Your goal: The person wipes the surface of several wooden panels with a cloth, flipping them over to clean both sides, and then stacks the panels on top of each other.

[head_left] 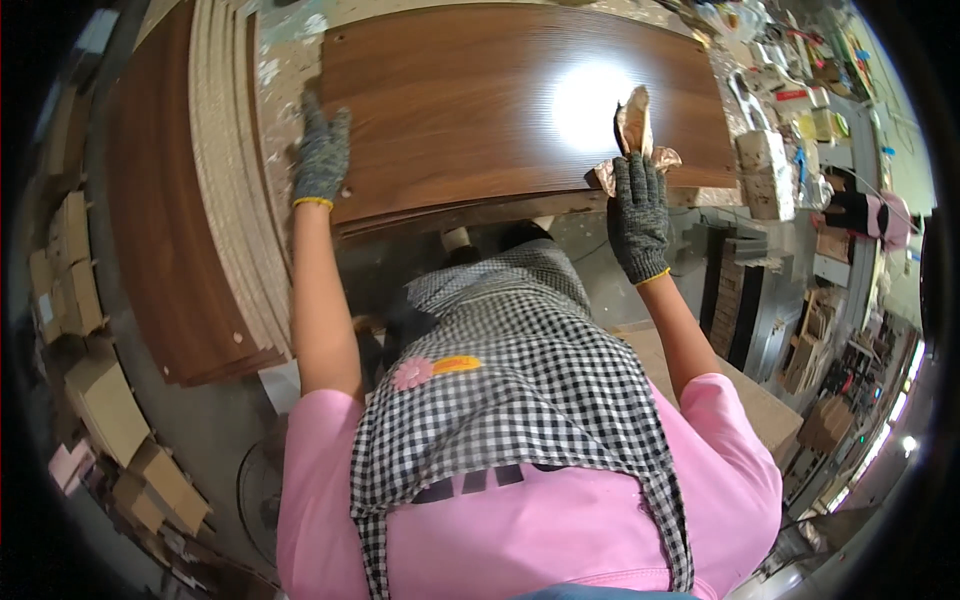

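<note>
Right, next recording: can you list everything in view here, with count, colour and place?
Top board: one, brown wood-grain, in front of the person, more board edges beneath
Cloth: one, tan, on the board's right part
Work table: one, pale and stained, under the boards
Left stack: several boards, brown faces, pale edges, left
White block: one, stained, right of the board
Tools and oddments: many, mixed colours, upper right
Cartons: several, tan, far left
Dark panels: several, right
Other person: one, pink top, far right
Apron: one, black-and-white check
Left hand: one, grey glove, at the board's left edge
Right hand: one, grey glove, at the cloth
</note>
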Demonstrator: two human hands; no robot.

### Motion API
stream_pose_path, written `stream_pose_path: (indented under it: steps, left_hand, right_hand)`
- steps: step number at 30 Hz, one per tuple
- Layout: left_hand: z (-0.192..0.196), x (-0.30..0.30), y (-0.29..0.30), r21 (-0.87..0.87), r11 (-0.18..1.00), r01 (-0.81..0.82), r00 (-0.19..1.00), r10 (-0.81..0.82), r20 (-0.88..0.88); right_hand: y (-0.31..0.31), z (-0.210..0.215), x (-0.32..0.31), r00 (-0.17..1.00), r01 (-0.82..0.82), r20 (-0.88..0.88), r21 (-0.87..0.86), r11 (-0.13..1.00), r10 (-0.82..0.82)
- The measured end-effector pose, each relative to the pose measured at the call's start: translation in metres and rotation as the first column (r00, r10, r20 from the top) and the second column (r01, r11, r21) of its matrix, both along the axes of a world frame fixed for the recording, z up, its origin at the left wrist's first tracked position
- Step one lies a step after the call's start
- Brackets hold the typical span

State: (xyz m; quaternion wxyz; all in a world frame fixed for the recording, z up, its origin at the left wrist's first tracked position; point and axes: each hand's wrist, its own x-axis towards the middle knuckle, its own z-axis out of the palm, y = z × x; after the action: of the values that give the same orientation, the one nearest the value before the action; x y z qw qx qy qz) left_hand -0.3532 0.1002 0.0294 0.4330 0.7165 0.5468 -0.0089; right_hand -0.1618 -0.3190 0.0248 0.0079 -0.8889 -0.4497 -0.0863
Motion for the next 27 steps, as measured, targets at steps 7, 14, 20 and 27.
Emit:
stream_pose_path:
  steps: [7,14,20,27]
  left_hand:
    - [-0.01,0.005,0.038,0.142,0.885,0.444,0.896,-0.441,-0.053]
    - [-0.012,-0.012,0.053,0.111,0.866,0.488,0.867,-0.466,-0.175]
    - [0.03,-0.011,0.064,0.171,0.702,0.692,0.681,-0.555,-0.478]
    - [0.032,0.013,0.075,0.055,0.572,0.818,0.489,-0.642,-0.591]
  right_hand:
    - [0.156,-0.032,-0.135,0.858,-0.494,0.069,-0.161,0.854,0.51]
    - [0.277,0.021,-0.206,0.173,-0.925,-0.428,0.24,0.295,0.887]
    - [0.162,0.02,-0.124,0.637,-0.482,-0.41,0.449,0.752,0.653]
    - [0.147,-0.024,-0.128,0.823,-0.54,-0.153,0.085,0.837,0.546]
